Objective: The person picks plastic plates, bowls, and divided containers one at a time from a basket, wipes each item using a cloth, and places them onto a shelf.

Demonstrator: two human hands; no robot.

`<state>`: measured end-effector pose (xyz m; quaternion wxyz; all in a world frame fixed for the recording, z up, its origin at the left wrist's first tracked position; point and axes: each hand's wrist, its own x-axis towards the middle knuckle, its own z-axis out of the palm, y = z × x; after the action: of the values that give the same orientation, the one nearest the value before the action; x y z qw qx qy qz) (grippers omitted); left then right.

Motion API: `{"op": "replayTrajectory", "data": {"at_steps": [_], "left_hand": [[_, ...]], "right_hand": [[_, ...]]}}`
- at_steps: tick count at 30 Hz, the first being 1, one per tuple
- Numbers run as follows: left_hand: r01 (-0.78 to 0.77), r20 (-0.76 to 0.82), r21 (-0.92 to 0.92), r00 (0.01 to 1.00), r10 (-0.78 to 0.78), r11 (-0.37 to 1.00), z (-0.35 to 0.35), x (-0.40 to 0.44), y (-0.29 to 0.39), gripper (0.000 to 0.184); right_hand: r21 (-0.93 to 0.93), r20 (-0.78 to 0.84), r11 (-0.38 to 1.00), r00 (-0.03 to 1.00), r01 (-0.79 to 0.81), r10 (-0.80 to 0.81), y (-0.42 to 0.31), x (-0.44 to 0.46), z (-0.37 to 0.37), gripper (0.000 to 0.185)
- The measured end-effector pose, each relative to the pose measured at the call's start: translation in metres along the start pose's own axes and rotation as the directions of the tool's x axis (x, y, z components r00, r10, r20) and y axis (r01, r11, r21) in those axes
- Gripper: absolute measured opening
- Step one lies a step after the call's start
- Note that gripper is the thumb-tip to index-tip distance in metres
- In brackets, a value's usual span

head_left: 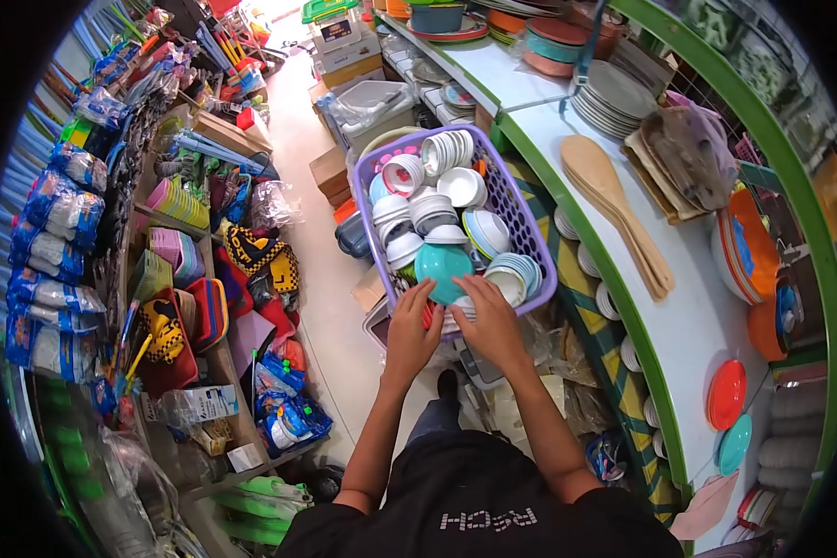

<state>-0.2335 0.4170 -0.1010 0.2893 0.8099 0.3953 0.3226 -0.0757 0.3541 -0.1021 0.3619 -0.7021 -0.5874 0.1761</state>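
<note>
A round teal plate (443, 264) lies tilted at the near end of a purple plastic basket (365, 200) full of dishes. My left hand (413, 327) has its fingers bent over the plate's lower left edge. On the lower right edge are the curled fingers of my right hand (489, 321), its thumb pointing inward. Under and between my hands some white and red dishes show only in part. Beside my right hand sits a stack of pale blue-rimmed bowls (521, 274). White bowls (461, 187) in several stacks fill the rest of the basket.
To the right runs a green-edged shelf (623, 251) with wooden paddles (614, 209), grey plates (614, 98), a red plate (726, 394) and another teal plate (735, 444). Packed goods (56, 246) and plastic containers (179, 203) crowd the left. Cardboard boxes (330, 174) stand beside the basket.
</note>
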Motion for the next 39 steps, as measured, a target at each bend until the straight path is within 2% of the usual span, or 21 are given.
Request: {"op": "replayTrajectory", "data": {"at_steps": [2,3,6,7,10,14,17,20,26,29,32,35,39], "left_hand": [[-0.009,0.041,0.103,0.999,0.005,0.995,0.009,0.019,-0.030,0.053],[0.015,0.115,0.176,0.993,-0.035,0.984,0.015,0.024,-0.047,0.063],[0.002,0.199,0.247,0.979,-0.052,0.969,0.028,0.037,-0.073,0.066],[0.010,0.258,0.260,0.963,-0.079,0.966,0.028,0.039,-0.076,0.070],[0.010,0.245,0.246,0.967,-0.072,0.969,0.031,0.041,-0.071,0.072],[0.069,0.269,0.166,0.957,-0.113,0.984,0.027,0.041,-0.064,0.074],[0.075,0.297,0.174,0.947,-0.125,0.982,0.026,0.043,-0.063,0.075],[0.046,0.313,0.232,0.942,-0.119,0.972,0.024,0.045,-0.059,0.076],[0.065,0.342,0.197,0.930,-0.130,0.978,0.022,0.046,-0.056,0.074],[0.049,0.350,0.135,0.932,-0.094,0.990,0.018,0.049,-0.049,0.071],[0.028,0.335,0.022,0.942,-0.034,0.999,0.016,0.053,-0.046,0.067],[0.024,0.275,-0.181,0.961,0.027,0.983,0.017,0.058,-0.045,0.064],[0.061,0.275,-0.327,0.961,0.033,0.943,0.014,0.068,-0.048,0.062]], "right_hand": [[-0.092,-0.007,0.995,0.999,-0.035,0.034,0.012,0.027,0.027,0.060],[-0.111,0.048,0.992,0.997,-0.052,0.058,0.019,0.039,0.035,0.075],[-0.229,0.018,0.965,0.991,-0.126,0.133,0.036,0.057,0.062,0.081],[-0.178,0.048,0.972,0.985,-0.156,0.167,0.038,0.059,0.064,0.087],[-0.183,0.136,0.965,0.968,-0.187,0.213,0.037,0.065,0.055,0.089],[-0.247,0.141,0.953,0.967,-0.175,0.214,0.030,0.065,0.051,0.086],[-0.234,0.167,0.958,0.964,-0.164,0.206,0.029,0.066,0.046,0.084],[-0.216,0.172,0.960,0.960,-0.181,0.220,0.030,0.066,0.046,0.085],[-0.173,0.151,0.962,0.960,-0.209,0.236,0.032,0.068,0.042,0.092],[-0.103,0.130,0.972,0.966,-0.212,0.224,0.026,0.066,0.039,0.091],[-0.027,0.025,0.979,0.979,-0.202,0.202,0.023,0.061,0.042,0.084],[-0.135,-0.042,0.990,0.999,-0.036,0.031,0.021,0.060,0.042,0.077],[-0.098,-0.085,0.992,0.994,-0.081,0.073,0.013,0.062,0.032,0.067]]}}
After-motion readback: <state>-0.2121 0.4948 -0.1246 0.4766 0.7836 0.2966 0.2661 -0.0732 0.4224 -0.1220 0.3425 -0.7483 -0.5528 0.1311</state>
